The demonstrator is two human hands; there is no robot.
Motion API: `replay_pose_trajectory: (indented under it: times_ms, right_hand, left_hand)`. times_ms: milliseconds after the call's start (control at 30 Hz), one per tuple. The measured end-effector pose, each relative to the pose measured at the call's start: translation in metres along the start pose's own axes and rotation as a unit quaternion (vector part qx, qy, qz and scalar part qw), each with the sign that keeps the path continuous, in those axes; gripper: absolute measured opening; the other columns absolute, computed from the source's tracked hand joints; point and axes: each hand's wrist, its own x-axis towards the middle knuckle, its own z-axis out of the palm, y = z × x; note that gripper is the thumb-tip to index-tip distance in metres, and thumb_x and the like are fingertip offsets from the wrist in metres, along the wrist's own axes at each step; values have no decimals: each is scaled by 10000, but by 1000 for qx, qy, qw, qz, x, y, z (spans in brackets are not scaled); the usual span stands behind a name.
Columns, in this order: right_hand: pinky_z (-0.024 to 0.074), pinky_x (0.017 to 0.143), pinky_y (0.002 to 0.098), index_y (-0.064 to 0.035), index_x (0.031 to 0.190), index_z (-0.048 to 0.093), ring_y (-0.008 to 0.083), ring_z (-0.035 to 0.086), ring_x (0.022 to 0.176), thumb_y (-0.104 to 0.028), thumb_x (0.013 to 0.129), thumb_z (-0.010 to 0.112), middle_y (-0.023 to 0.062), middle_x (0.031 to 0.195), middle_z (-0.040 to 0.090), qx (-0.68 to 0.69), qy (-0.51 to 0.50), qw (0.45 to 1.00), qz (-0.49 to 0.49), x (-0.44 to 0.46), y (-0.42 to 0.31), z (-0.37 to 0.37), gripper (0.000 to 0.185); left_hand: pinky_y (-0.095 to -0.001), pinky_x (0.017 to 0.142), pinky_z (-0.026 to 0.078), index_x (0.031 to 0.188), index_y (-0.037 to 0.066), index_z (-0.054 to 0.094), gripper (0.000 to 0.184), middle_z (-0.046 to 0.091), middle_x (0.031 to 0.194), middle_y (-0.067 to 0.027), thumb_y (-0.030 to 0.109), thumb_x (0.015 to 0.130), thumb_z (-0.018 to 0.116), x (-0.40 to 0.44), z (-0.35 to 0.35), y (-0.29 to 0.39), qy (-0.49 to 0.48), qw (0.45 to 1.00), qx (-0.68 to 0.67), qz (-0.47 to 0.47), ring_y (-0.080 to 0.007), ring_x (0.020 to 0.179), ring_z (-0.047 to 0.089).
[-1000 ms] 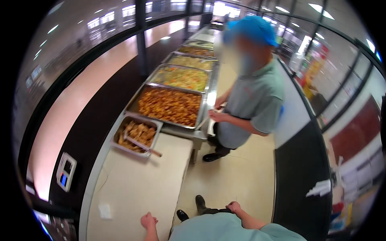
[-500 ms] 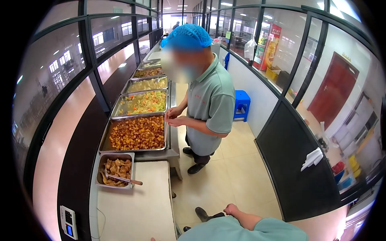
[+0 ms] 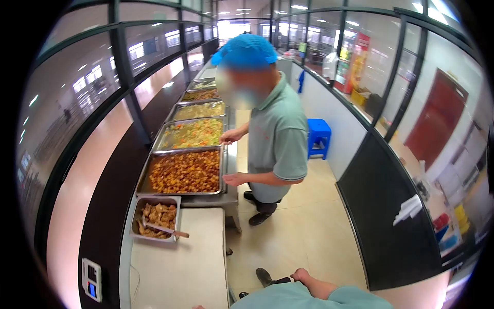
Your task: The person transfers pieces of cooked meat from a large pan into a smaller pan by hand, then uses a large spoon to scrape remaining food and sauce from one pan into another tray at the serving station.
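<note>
My right hand [image 3: 300, 274] hangs by my side above the tiled floor, its fingers curled closed, with nothing visible in it. Only a small bit of my left hand [image 3: 198, 307] shows at the bottom edge, by the white countertop [image 3: 180, 257]; its fingers are hidden. Nearest on that counter is a steel pan of brown cooked meat [image 3: 160, 213], with a wooden-handled serving utensil [image 3: 167, 231] lying across it. Beyond it sits a large tray of diced reddish-brown food [image 3: 188, 172], then a tray of mixed vegetables [image 3: 198, 133].
A co-worker [image 3: 278, 134] in a blue hair cover stands right of the trays, both hands near their edge. More food trays [image 3: 200, 109] line the counter behind. A blue stool [image 3: 319, 136] stands by the right wall. A small keypad device [image 3: 92, 279] is at lower left.
The co-worker's hands, together before, have moved apart along the tray edge. My view has shifted slightly, so the scene sits farther right. My right hand stays low at my side.
</note>
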Motion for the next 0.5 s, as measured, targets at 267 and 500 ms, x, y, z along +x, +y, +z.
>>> replay_pose_trajectory:
  times_ms: [267, 500]
  right_hand:
    - [531, 740, 351, -28, 763, 717, 267, 680, 728, -317, 663, 665, 131, 726, 691, 11, -12, 1000, -16, -21, -16, -23, 310]
    - [527, 765, 365, -54, 844, 724, 299, 669, 882, -384, 667, 694, 161, 891, 691, -51, 1, 996, -75, 26, 35, 8, 376]
  left_hand:
    - [-401, 778, 489, 917, 25, 585, 219, 611, 909, -149, 108, 715, 576, -73, -20, 141, 37, 987, 140, 70, -298, 857, 599]
    - [-413, 997, 385, 976, 50, 638, 303, 591, 1171, -143, 155, 692, 612, -71, -8, 131, 32, 954, 233, 188, -311, 1142, 497]
